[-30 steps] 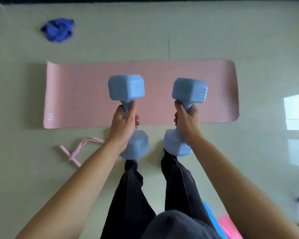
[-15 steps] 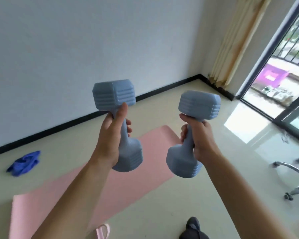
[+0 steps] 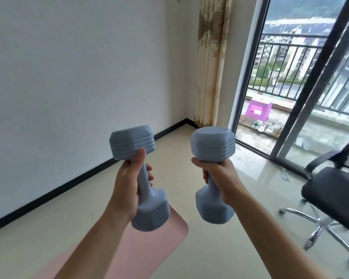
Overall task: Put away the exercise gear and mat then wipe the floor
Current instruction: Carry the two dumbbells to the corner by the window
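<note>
Gripping one blue dumbbell apiece, the left hand [image 3: 129, 184] and right hand [image 3: 222, 178] are clenched round the handles. Heads stand near together, apparently apart; a swing could knock them and loosen a hold over the pink mat [image 3: 149, 252].

You get bright, even daylight from the glass door [image 3: 290, 87] at far right. It throws a pale glare patch on the glossy floor [image 3: 256, 170] just inside. Shadows are soft and faint. Wide-angle distortion bends the door frame and the chair [image 3: 334, 194] at right, and detail looks slightly soft overall.
</note>
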### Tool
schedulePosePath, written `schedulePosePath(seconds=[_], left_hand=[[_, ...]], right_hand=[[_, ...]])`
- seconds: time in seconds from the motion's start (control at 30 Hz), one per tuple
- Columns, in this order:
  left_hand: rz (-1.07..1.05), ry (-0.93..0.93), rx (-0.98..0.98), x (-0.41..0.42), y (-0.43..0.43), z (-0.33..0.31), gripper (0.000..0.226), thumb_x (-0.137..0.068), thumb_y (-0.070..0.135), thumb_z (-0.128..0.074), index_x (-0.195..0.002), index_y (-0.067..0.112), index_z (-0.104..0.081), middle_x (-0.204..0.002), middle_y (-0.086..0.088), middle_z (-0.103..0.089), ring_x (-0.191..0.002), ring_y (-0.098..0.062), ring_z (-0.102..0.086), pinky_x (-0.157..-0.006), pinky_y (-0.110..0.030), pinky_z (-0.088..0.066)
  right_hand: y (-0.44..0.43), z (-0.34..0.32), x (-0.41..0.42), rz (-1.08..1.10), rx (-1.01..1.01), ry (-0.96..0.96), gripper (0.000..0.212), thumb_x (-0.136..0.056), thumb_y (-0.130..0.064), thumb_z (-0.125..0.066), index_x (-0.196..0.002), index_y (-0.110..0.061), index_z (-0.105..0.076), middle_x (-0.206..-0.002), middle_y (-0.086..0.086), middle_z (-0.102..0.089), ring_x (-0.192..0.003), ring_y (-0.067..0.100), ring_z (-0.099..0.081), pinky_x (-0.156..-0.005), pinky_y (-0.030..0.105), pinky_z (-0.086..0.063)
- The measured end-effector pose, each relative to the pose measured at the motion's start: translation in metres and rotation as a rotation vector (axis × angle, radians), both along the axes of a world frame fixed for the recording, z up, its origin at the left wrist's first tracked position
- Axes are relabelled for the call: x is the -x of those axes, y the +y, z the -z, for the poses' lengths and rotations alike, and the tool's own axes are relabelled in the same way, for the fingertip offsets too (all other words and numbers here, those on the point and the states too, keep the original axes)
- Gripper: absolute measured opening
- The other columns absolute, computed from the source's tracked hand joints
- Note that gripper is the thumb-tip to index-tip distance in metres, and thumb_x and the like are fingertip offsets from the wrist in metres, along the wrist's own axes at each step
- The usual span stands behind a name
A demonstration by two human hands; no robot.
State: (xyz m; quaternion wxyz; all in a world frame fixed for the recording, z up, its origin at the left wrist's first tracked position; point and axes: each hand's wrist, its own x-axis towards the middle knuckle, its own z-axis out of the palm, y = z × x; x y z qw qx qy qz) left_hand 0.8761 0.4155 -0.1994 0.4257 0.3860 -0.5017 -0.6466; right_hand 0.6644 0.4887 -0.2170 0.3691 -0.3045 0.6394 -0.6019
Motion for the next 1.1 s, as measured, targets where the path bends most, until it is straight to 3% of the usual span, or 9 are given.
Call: schedulePosePath(seconds=[0.2, 0.57, 0.87, 1.1], left_hand=[[0.019, -0.044, -0.084, 0.092, -0.060, 0.034, 0.050, -0.070, 0.060, -0.072, -0.096, 0.018, -0.066, -0.076, -0.002, -0.056, -0.071, -0.018, -0.053, -0.068, -0.034, -0.047], [0.091, -0.165, -0.100, 0.287, -0.262, 0.084, 0.036, -0.070, 0.053, -0.072, -0.092, 0.025, -0.067, -0.076, 0.004, -0.058, -0.076, -0.017, -0.055, -0.071, -0.033, -0.047], [0.109, -0.220, -0.135, 0.455, -0.440, 0.081, 0.049, -0.067, 0.059, -0.069, -0.099, 0.022, -0.066, -0.084, -0.002, -0.057, -0.076, -0.017, -0.055, -0.075, -0.035, -0.046], [0.022, -0.243, -0.149, 0.598, -0.584, 0.097, 0.052, -0.064, 0.062, -0.071, -0.093, 0.019, -0.064, -0.085, -0.003, -0.057, -0.075, -0.016, -0.056, -0.072, -0.034, -0.046]], right_hand=[[-0.054, 0.030, 0.095, -0.067, -0.071, -0.007, 0.043, -0.069, -0.037, -0.091, -0.091, -0.014, -0.063, -0.069, -0.001, -0.056, -0.063, 0.014, -0.053, -0.059, 0.029, -0.045], [-0.241, 0.071, 0.274, -0.074, -0.237, -0.123, 0.043, -0.066, -0.040, -0.089, -0.088, -0.013, -0.063, -0.071, 0.004, -0.055, -0.066, 0.019, -0.053, -0.063, 0.033, -0.045], [-0.406, 0.071, 0.458, 0.025, -0.181, -0.183, 0.045, -0.061, -0.040, -0.086, -0.084, -0.010, -0.062, -0.068, 0.005, -0.054, -0.063, 0.019, -0.051, -0.060, 0.035, -0.042], [-0.582, 0.099, 0.601, -0.065, -0.162, -0.185, 0.044, -0.065, -0.040, -0.087, -0.088, -0.013, -0.062, -0.070, 0.004, -0.054, -0.066, 0.020, -0.052, -0.061, 0.035, -0.043]])
